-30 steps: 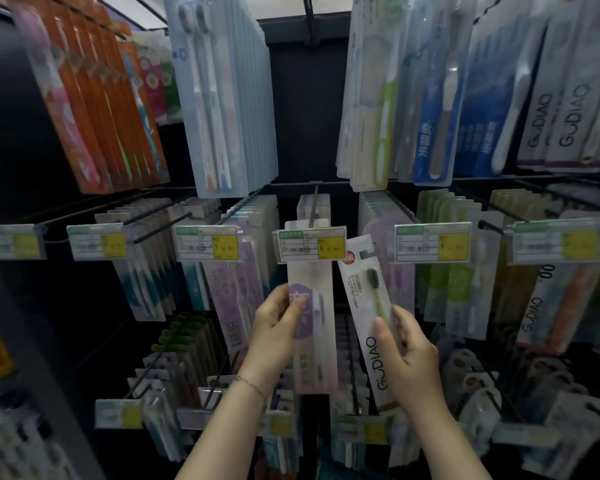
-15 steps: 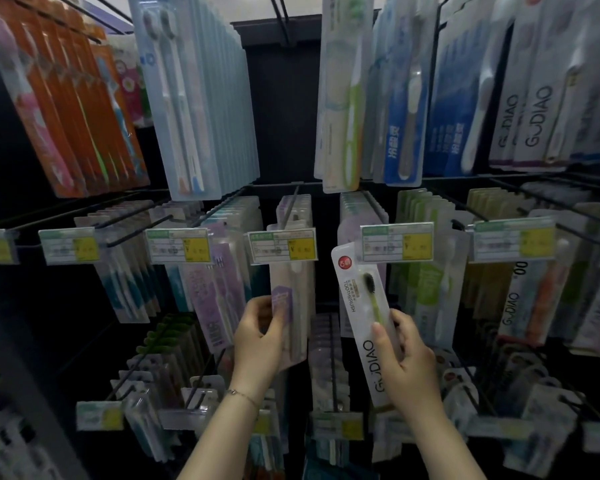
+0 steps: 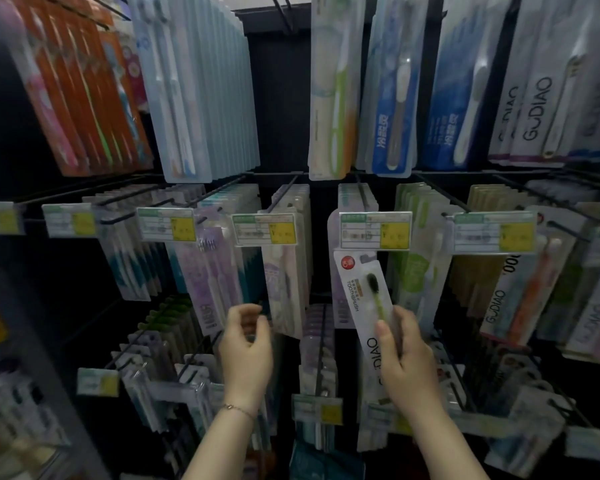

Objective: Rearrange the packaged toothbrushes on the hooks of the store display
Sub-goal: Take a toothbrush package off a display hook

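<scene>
My right hand [image 3: 409, 362] grips a white packaged toothbrush [image 3: 359, 292] with a black head and green handle, held upright and tilted left, its top just below a price tag [image 3: 374, 231]. My left hand [image 3: 246, 351] hovers with curled fingers and nothing in it, just below the purple-and-white pack [image 3: 283, 289] that hangs at the front of the middle hook [image 3: 284, 194]. That pack hangs free behind its own price tag [image 3: 264, 229].
Dark wire hooks carry rows of toothbrush packs: orange packs [image 3: 80, 84] and pale blue packs [image 3: 194, 88] above, green-white packs [image 3: 420, 258] to the right, short packs [image 3: 321, 351] on a lower row. Price tags jut out at each hook's end.
My left hand has let go of the purple-and-white pack and dropped a little below it. The view has shifted right; my right hand still holds the white pack.
</scene>
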